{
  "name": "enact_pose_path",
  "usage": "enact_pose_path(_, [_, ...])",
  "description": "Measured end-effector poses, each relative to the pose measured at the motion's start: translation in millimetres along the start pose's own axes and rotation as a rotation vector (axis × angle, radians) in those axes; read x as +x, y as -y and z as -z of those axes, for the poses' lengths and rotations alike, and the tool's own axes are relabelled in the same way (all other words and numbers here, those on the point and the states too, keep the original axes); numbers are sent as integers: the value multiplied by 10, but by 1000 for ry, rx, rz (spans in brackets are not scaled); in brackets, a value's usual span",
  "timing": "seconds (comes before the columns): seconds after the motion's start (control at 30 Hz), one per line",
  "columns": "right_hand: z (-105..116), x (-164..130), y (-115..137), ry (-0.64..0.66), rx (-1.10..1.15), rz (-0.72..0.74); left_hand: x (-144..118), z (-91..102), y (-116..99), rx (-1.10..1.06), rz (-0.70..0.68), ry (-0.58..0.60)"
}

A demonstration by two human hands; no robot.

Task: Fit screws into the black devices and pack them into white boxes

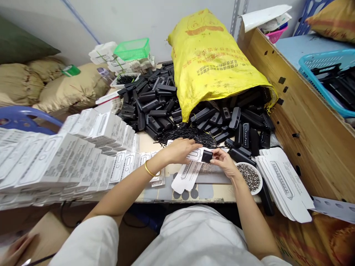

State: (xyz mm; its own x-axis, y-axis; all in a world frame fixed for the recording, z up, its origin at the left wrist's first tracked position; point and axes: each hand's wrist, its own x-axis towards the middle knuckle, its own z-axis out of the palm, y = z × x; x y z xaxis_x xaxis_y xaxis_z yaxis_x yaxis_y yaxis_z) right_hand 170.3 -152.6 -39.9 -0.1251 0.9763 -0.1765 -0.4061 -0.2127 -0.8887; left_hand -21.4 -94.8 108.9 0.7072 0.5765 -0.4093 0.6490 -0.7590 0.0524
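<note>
Black plastic case (206,156) is pinched by right hand (225,162) fingers, entering the flat carton (191,168) left hand (180,149) fingers grip; push it home next.

Yellow sack (213,59) (red print), black cases (155,107), white cartons (285,181).

A small black part (206,156) is held between the left hand (180,149) and the right hand (226,162), over a flat white carton (186,176). Black parts (155,103) are heaped beyond (spilling from a yellow sack (210,55)); folded white boxes (55,159) are stacked at left.
</note>
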Motion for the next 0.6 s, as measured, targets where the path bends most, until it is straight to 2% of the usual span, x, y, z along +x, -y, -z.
enact_pose_path(0.23, [-104,-10,69,-51,14,1,33,-37,-11,37,32,-2])
enact_pose_path(0.33, [-200,8,47,-173,-63,-2,44,-119,-76,28,52,-41])
enact_pose_path(0.47, [-374,-23,-44,-351,-224,53,39,-329,-202,-29,149,-94])
enact_pose_path(0.53, [-454,-100,-39,-411,-252,115,18,-470,-246,-138,207,-167])
enact_pose_path(0.6, [-478,-201,36,-419,-181,169,-11,-632,-272,-327,232,-312])
